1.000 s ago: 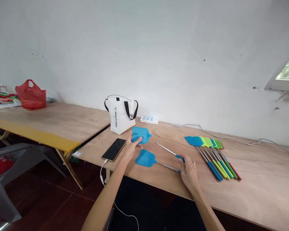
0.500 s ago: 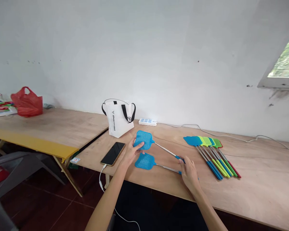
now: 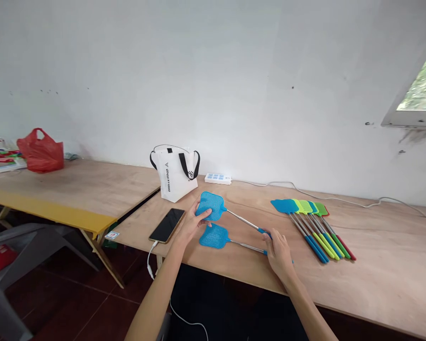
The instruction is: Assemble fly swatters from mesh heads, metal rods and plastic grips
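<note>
Blue head and metal rod just got joined, so one swatter, seemingly. Head's pinched by the left hand, handle wrapped by the right hand, above the table.

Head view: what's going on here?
A person has one blue swatter in both hands: the left hand pinches its mesh head, the right hand grips its blue handle. A second blue swatter lies on the table on the near side of it, its handle partly hidden by the right hand. More swatters lie overlapping to the right. A phone lies left of the left hand, with a white bag standing farther back.
</note>
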A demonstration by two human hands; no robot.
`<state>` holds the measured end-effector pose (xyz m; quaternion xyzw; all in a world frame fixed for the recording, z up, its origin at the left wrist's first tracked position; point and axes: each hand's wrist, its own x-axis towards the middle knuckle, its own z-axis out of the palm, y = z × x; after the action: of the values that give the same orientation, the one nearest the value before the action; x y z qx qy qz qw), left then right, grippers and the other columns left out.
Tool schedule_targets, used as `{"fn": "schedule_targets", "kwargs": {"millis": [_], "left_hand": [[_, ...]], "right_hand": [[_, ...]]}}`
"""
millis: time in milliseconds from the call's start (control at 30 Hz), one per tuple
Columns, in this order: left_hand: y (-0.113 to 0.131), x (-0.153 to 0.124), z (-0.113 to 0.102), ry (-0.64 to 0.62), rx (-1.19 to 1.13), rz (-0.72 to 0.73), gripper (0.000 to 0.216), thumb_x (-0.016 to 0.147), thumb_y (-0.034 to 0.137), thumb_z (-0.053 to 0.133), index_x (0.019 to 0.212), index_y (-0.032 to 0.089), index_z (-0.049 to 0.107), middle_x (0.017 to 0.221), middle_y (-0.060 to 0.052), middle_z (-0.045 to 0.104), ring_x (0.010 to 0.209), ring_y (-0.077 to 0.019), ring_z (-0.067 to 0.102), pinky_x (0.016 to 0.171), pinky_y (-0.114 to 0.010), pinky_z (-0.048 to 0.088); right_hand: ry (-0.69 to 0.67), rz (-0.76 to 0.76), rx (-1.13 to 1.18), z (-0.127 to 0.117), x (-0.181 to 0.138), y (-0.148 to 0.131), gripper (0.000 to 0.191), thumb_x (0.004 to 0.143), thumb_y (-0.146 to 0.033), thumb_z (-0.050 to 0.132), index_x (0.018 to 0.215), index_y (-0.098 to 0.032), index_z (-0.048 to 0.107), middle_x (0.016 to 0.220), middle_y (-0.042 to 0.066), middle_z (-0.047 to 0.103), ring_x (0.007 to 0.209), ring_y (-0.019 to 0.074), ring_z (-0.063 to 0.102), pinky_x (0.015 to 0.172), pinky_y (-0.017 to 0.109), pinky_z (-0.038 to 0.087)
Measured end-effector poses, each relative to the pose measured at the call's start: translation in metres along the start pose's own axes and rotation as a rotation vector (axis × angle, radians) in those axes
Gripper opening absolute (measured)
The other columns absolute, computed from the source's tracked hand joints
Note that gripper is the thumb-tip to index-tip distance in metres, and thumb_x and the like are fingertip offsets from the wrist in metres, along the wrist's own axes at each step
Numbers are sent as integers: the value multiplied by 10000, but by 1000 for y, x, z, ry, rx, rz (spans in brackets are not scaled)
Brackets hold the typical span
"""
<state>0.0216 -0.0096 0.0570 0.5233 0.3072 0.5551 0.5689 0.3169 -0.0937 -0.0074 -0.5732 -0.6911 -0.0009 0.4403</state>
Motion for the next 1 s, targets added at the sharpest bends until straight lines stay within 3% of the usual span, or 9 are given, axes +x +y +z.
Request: {"fn": "schedule_targets", "kwargs": {"millis": [367,533,667,867,1000], "left_hand": [[20,-9,-24,-167,286,-37,545,732,418,860,1155,181,611,1052,-70,707,893,-229,700,684,-322,611],[21,-7,-26,-154,358,-26,498,725,425,864,1096,184,635,1067,-64,722,957,-240,702,798,-351,601],[12,-4,-19,-169,387,-101,457,704,454,874,997,169,672,1009,-69,744,921,-259,713,758,-358,598],[-6,-8,7,-370,422,-184,403,696,453,883,899,166,684,893,-37,749,823,-225,703,733,-326,571],[-13,-8,19,-232,355,-184,408,762,527,816,881,158,686,891,-61,748,822,-226,701,743,-332,565]], "right_hand": [[67,-205,-193,-8,0,2,347,1062,-271,345,1205,-267,662,955,59,695,856,227,577,780,353,376],[27,-185,-169,-10,0,-1,344,1067,-309,361,1292,-278,620,963,47,699,886,224,610,796,349,398],[-68,-227,-206,-8,0,-9,338,1067,-342,380,1318,-286,599,1024,50,711,927,215,646,845,357,405],[-180,-266,-244,1,-3,-14,383,1083,-414,324,1109,-281,681,939,38,717,817,200,679,726,307,455],[-172,-240,-185,-1,-4,-13,376,1085,-422,322,1130,-282,668,985,32,732,886,195,708,691,274,480]]}}
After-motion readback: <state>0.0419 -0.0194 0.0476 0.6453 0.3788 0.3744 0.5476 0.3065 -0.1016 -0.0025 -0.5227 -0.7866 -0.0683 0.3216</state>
